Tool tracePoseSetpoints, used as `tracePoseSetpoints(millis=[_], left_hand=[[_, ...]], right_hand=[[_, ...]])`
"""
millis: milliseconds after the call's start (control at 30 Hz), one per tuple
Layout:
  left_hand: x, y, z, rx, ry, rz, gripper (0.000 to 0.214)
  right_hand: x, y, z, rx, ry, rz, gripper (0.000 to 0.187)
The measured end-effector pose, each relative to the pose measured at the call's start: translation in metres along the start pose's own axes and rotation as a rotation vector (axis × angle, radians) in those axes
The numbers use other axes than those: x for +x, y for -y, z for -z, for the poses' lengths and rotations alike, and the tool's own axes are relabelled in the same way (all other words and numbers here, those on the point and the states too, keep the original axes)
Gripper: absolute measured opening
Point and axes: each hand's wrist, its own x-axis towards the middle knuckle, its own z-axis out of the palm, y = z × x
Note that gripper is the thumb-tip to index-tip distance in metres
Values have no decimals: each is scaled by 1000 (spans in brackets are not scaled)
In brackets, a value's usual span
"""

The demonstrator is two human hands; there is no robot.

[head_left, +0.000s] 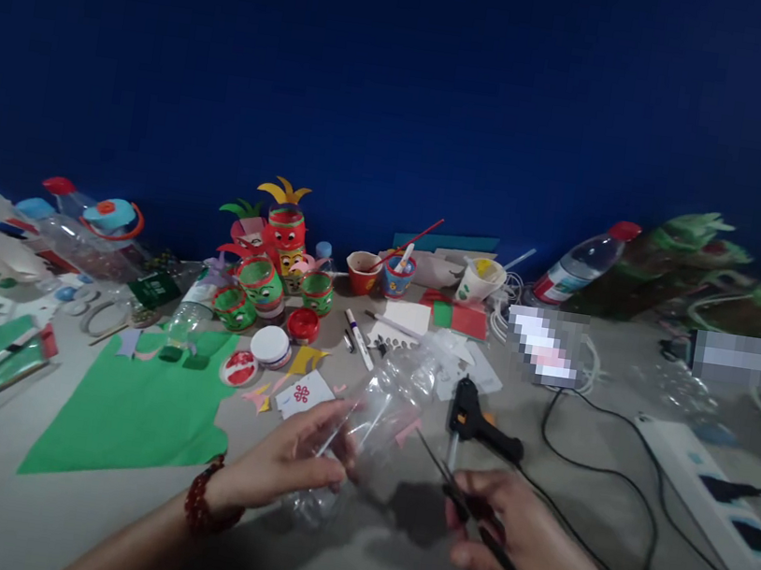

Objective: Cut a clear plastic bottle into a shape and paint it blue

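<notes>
My left hand (304, 454), with a dark red bead bracelet on its wrist, has its fingers curled round a clear plastic bottle (377, 407) just above the front of the table. The bottle lies tilted, its far end pointing away from me. In my right hand (510, 520) is a pair of dark-handled scissors (443, 471), blades pointing left towards the bottle but apart from it. Part of their handles is hidden by my fingers. Just beyond the scissors lies a black hot glue gun (475, 421).
Green felt sheet (129, 410) spreads at left. Decorated cups (260, 282), a white-lidded jar (271, 346) and paint cups (362, 273) stand farther back. At right are a power strip (711, 501), a black cord (599, 467) and a red-capped bottle (582, 261). A blue wall rises behind.
</notes>
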Motion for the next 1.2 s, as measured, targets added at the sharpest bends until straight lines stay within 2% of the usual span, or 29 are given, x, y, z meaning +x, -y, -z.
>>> tracePoseSetpoints(millis=[133,300,467,700,933,1100,1200], left_hand=[[2,-4,-2,108,4,-8,64],[-3,-4,-3,214,-8,13,67],[-5,-5,-8,312,-4,42,68],[-5,-6,-16,479,-51,91,68],[-2,-12,-23,533,-39,181,68],[-2,-10,-23,541,-75,175,67],[-1,-10,-22,540,-67,190,66]], right_hand=[[5,6,1,-79,162,-38,48],[12,8,7,-171,213,11,51],[15,9,4,-151,254,30,53],[16,17,-4,-79,248,-2,52],[19,21,-7,-142,243,49,53],[20,19,-14,-289,123,49,58],[20,17,-15,-349,110,65,59]])
